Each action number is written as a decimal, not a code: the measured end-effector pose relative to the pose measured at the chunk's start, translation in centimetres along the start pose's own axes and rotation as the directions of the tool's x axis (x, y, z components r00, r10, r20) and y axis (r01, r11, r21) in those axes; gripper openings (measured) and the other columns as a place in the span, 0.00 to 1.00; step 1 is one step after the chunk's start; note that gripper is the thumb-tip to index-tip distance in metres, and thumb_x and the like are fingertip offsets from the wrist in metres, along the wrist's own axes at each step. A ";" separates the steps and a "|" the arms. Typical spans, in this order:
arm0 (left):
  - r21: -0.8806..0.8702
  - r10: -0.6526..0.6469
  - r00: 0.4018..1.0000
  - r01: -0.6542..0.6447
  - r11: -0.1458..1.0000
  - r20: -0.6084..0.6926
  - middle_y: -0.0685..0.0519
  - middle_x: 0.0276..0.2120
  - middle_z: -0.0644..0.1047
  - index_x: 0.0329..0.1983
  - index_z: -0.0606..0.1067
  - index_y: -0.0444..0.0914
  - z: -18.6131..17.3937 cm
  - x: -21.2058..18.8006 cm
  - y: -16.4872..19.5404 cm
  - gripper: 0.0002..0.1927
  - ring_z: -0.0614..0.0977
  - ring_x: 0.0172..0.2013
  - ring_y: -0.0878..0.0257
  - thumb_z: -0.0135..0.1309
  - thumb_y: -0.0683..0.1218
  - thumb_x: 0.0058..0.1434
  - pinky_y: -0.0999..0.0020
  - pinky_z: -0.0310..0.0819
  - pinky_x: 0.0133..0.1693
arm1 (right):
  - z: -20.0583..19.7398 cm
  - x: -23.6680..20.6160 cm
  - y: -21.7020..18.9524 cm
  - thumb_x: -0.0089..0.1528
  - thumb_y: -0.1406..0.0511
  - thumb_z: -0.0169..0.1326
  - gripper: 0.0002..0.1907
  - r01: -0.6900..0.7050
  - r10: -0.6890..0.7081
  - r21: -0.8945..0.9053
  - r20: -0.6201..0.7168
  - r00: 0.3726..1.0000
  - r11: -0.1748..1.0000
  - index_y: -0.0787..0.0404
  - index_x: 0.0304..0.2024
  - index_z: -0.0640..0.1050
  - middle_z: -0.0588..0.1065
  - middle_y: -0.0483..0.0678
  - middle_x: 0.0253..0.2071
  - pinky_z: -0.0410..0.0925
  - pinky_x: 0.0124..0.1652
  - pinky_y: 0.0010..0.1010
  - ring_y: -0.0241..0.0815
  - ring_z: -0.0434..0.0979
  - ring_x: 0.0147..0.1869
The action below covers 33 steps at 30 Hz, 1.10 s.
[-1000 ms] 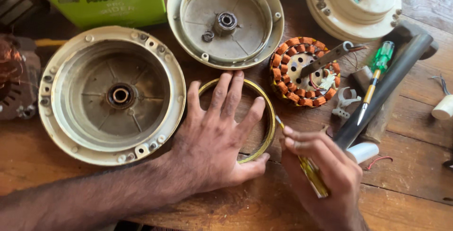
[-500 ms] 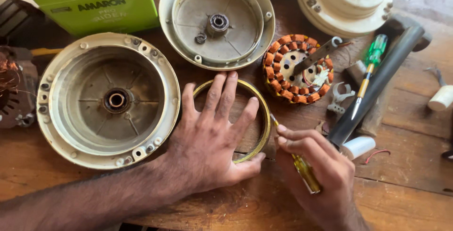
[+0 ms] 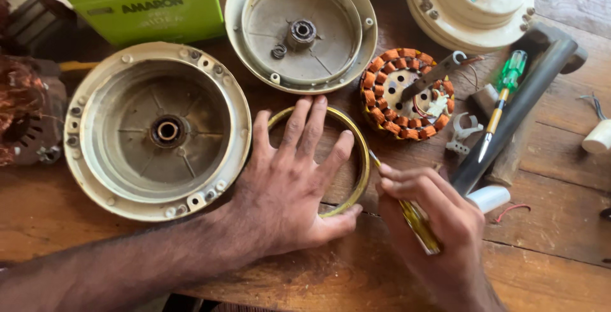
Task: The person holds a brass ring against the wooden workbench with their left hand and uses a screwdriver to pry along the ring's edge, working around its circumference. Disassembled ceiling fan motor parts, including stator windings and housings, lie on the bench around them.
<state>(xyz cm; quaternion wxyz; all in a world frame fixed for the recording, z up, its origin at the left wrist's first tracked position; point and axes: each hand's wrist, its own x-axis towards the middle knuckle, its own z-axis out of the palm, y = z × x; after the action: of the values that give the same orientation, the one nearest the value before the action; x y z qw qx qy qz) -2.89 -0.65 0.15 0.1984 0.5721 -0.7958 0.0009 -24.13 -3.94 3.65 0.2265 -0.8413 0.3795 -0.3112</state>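
Motor housings (image 3: 158, 132), a copper coil (image 3: 407, 93) and a black pipe (image 3: 515, 111) crowd the ring (image 3: 356, 153); bare table (image 3: 554, 223) lies rightward.

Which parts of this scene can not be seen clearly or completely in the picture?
- Head view: the near arc of the thin yellow metal ring lies hidden under the left hand.
- The tip of the yellow-handled tool is too small to tell; the right hand covers its handle.
- The green cardboard box and the cream round motor housing are cut off by the top edge.
- The copper-wound part is cut off by the left edge.
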 end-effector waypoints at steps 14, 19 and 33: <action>0.020 0.009 1.000 -0.009 1.000 -0.008 0.24 0.67 0.55 0.67 0.64 0.37 -0.3 -0.1 -0.1 0.49 0.56 0.69 0.33 0.53 0.73 0.52 0.18 0.48 0.56 | 0.0 0.3 -0.1 0.57 0.77 0.60 0.07 -0.023 0.025 0.078 -0.020 0.999 0.997 0.70 0.37 0.76 0.80 0.53 0.41 0.75 0.51 0.29 0.44 0.85 0.52; 0.017 0.003 1.000 -0.003 1.000 0.003 0.24 0.67 0.55 0.66 0.64 0.37 -0.4 -0.1 0.0 0.49 0.56 0.68 0.32 0.53 0.73 0.52 0.19 0.49 0.56 | 0.1 0.1 0.2 0.58 0.77 0.60 0.07 -0.031 0.034 0.108 -0.023 0.999 0.994 0.70 0.38 0.76 0.81 0.53 0.41 0.76 0.51 0.29 0.44 0.85 0.51; 0.017 0.022 1.000 -0.022 1.000 0.003 0.27 0.68 0.56 0.67 0.65 0.38 -0.9 -0.3 -0.3 0.49 0.57 0.69 0.34 0.54 0.73 0.51 0.21 0.49 0.57 | 0.1 0.4 -0.1 0.58 0.76 0.59 0.07 0.015 -0.013 0.110 -0.014 1.000 0.994 0.69 0.37 0.75 0.80 0.53 0.41 0.76 0.50 0.30 0.47 0.85 0.53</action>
<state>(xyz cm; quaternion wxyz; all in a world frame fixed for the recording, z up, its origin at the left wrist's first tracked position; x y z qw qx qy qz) -2.29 -0.28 0.83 0.1922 0.5649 -0.8024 0.0089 -23.82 -4.18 3.78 0.2678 -0.8281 0.3574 -0.3388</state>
